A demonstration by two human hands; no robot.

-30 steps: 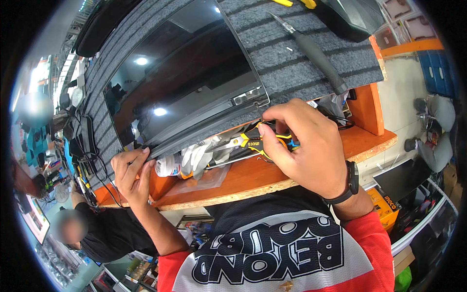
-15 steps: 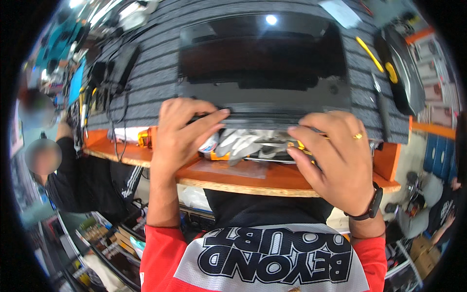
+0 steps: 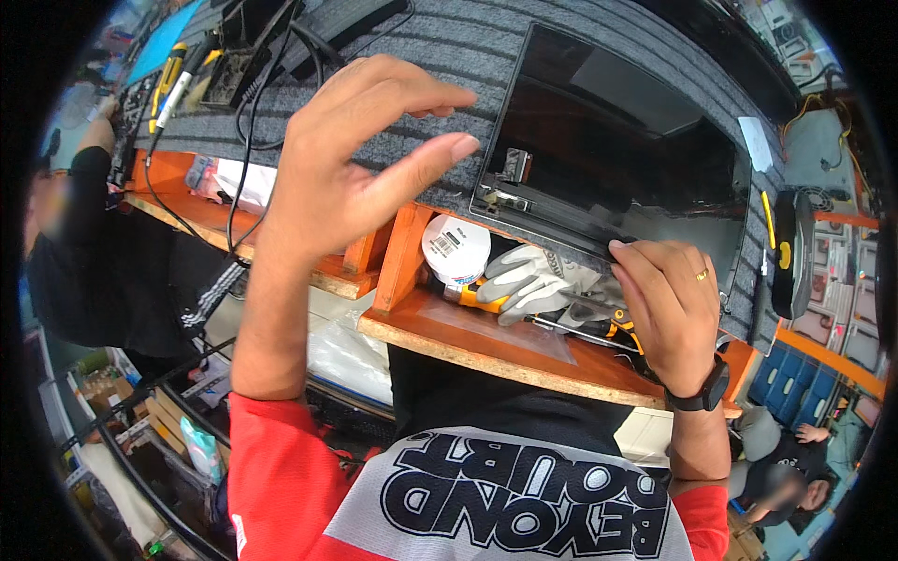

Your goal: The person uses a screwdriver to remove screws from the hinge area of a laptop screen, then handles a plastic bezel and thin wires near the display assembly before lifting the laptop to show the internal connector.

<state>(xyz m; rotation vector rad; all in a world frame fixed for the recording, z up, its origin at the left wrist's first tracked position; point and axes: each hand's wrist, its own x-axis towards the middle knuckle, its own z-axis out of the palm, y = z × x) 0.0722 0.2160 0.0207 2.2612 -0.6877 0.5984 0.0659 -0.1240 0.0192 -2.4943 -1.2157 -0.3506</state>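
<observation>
A dark laptop [image 3: 617,159] lies on a grey ribbed mat [image 3: 440,47] on the bench. My right hand [image 3: 666,313] grips the laptop's near edge with its fingertips. My left hand [image 3: 351,164] hangs in the air left of the laptop, fingers spread and holding nothing. In the orange wooden shelf [image 3: 468,341] under the laptop lie grey work gloves [image 3: 533,280], a white round tub [image 3: 456,248] and a yellow and black screwdriver [image 3: 613,323], just left of my right hand.
Black cables [image 3: 248,103] and yellow-handled tools [image 3: 168,79] lie on the mat at the upper left. A person in black [image 3: 103,262] stands at the left. A black and yellow tool [image 3: 784,252] lies at the right. Blue bins [image 3: 781,374] and a seated person [image 3: 781,458] are at the lower right.
My left hand has let go of the laptop's near edge and risen into the air. My right hand stays on that edge. The view has swung so the laptop sits to the right.
</observation>
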